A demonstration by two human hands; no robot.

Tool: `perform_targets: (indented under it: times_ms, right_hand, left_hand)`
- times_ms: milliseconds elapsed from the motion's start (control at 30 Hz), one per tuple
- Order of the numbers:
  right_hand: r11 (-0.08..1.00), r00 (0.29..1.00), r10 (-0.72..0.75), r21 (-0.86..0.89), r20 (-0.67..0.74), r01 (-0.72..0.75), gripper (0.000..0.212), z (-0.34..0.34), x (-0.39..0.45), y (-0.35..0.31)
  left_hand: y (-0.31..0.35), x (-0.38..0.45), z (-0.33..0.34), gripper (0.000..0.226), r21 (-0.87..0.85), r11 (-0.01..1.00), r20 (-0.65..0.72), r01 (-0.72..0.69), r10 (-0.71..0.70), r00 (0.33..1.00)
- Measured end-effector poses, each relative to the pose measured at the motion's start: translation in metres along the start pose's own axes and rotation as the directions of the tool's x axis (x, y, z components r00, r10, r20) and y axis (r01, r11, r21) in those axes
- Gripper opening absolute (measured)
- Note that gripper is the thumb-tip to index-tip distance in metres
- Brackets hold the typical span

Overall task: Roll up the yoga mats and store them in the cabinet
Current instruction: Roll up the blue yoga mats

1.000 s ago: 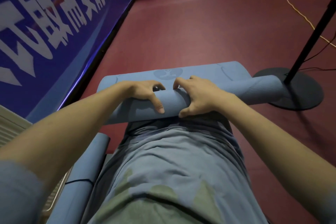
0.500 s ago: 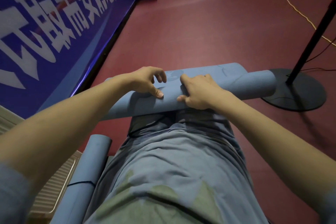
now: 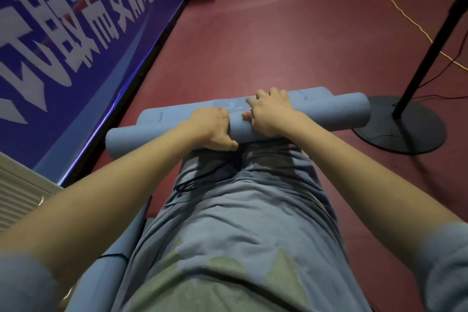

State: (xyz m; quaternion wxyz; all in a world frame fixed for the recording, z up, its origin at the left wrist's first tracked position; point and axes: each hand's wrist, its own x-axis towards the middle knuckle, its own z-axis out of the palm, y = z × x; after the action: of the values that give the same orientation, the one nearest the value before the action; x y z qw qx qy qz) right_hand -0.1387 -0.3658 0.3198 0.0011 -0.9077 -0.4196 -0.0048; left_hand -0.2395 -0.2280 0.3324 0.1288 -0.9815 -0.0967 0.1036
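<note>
A light blue yoga mat lies across the red floor in front of me, almost fully rolled; only a short flat strip still shows beyond the roll. My left hand grips the roll near its middle, fingers curled over the top and thumb underneath. My right hand lies beside it, fingers curled over the far side of the roll. A second rolled blue mat, bound with a black cord, leans at my lower left. No cabinet interior is visible.
A blue banner wall runs along the left. A black fan stand with a round base sits just past the roll's right end. A yellow cable crosses the floor at the back right. A pale slatted panel is at the left edge.
The roll has moved forward over the flat strip, which is now much shorter. Both hands shifted from pressing on top to gripping around the roll.
</note>
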Motion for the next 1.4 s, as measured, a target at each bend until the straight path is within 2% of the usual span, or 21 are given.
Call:
perform_targets:
  times_ms: [167, 267, 400, 467, 533, 667, 800, 1033, 1233, 1400]
  right_hand:
    - [0.998, 1.000, 0.001, 0.069, -0.027, 0.001, 0.044, -0.014, 0.002, 0.004]
    - [0.992, 1.000, 0.005, 0.124, 0.005, -0.005, 0.043, -0.020, -0.002, 0.002]
    - [0.995, 0.997, -0.023, 0.100, 0.074, 0.015, 0.037, -0.025, -0.009, 0.001]
    - [0.998, 0.991, -0.025, 0.054, 0.130, 0.018, 0.046, -0.026, -0.008, 0.002]
    - [1.000, 0.984, -0.018, 0.016, 0.176, 0.016, 0.064, -0.023, -0.004, 0.001]
    - [0.998, 0.985, -0.015, -0.052, 0.169, 0.025, 0.091, -0.015, 0.003, -0.005]
    - [0.997, 0.990, -0.071, 0.019, 0.125, 0.069, 0.084, -0.023, -0.001, 0.001]
    - [0.989, 0.967, -0.109, 0.124, 0.231, 0.082, 0.092, -0.049, -0.021, 0.011]
    - [0.982, 0.917, -0.175, 0.129, 0.359, 0.137, 0.089, -0.047, -0.044, 0.007]
    - [0.974, 0.922, -0.156, 0.210, 0.355, 0.084, 0.084, -0.035, -0.041, 0.006]
  left_hand:
    - [-0.006, 0.003, 0.012, 0.077, -0.051, 0.998, -0.023, 0.038, -0.039, 0.999]
    - [-0.004, 0.004, 0.020, 0.077, -0.050, 0.996, -0.055, 0.070, -0.072, 0.996]
    - [-0.006, 0.010, 0.017, 0.081, -0.122, 0.988, -0.041, 0.095, -0.101, 0.994]
    - [-0.011, 0.012, 0.014, 0.078, -0.169, 0.980, -0.025, 0.101, -0.106, 0.994]
    - [-0.014, 0.014, 0.011, 0.072, -0.191, 0.976, -0.021, 0.101, -0.107, 0.994]
    - [-0.015, 0.015, 0.005, 0.065, -0.179, 0.979, 0.013, 0.093, -0.092, 0.996]
    - [-0.022, 0.008, -0.004, 0.063, -0.135, 0.989, 0.043, 0.060, -0.055, 0.998]
    - [-0.025, -0.010, -0.029, 0.061, -0.115, 0.993, 0.106, -0.029, 0.041, 0.993]
    - [-0.017, -0.038, -0.019, 0.061, -0.196, 0.976, 0.202, -0.094, 0.134, 0.970]
    - [-0.017, -0.036, 0.002, 0.060, -0.350, 0.936, 0.204, -0.040, 0.117, 0.972]
